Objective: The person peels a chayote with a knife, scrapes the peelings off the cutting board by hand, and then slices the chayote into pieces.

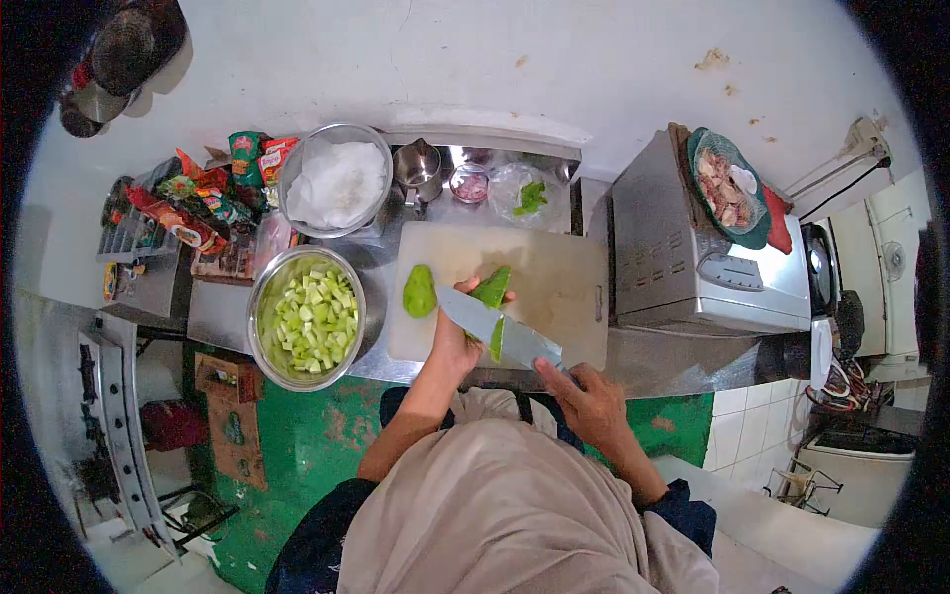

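My left hand [455, 340] is closed around a green chayote [492, 286], raised over the white cutting board [554, 259]. My right hand [591, 403] grips the handle of a broad kitchen knife [495, 327]. The blade crosses in front of the chayote and hides part of the left fingers. A strip of green peel [497, 340] hangs at the blade. Another whole-looking chayote [420, 291] lies on the board's left side. Left of the board, a steel bowl [259, 337] holds pale green diced pieces.
Behind the board stand a bowl with a white plastic bag [336, 178], a metal jug [418, 170], a small dish of reddish pieces [469, 184] and green leaves [531, 197]. Food packets [198, 203] crowd the left. An oven [683, 247] at right carries a plate of meat [727, 188].
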Demonstrator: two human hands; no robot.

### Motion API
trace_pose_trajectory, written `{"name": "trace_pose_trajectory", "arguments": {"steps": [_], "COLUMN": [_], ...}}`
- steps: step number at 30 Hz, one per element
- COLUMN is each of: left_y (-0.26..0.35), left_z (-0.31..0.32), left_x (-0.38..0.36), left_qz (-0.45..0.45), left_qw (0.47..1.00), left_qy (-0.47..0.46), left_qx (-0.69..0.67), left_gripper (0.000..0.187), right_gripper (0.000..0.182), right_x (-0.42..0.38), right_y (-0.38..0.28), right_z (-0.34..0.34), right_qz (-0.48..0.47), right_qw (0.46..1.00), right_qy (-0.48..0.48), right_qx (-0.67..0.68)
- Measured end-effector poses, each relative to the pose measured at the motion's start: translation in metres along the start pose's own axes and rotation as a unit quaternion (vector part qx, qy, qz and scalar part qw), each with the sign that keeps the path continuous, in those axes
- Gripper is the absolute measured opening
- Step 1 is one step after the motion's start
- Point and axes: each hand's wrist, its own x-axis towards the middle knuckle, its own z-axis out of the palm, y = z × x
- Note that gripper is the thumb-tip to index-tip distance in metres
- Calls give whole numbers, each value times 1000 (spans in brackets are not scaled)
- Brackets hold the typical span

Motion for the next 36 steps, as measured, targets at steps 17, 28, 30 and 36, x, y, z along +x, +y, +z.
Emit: {"name": "trace_pose_trajectory", "arguments": {"steps": [17,28,30,36], "left_y": [-10,-17,-18,-5], "left_z": [9,-3,-8,-8], "left_x": [-2,4,7,5], "left_qz": [43,74,82,105], "left_qw": [996,997,996,994], "left_qy": [52,22,37,10], "left_qx": [53,28,29,15], "left_gripper": [38,32,32,35], "right_gripper": [49,50,50,48], "right_x": [12,9,10,5], "right_y": [-7,-7,-6,-7], "right_z": [-1,0,1,-2], "right_qz": [18,42,39,47], "right_qw": [999,997,997,994], "right_qy": [0,7,14,6], "right_qx": [49,63,61,94]}}
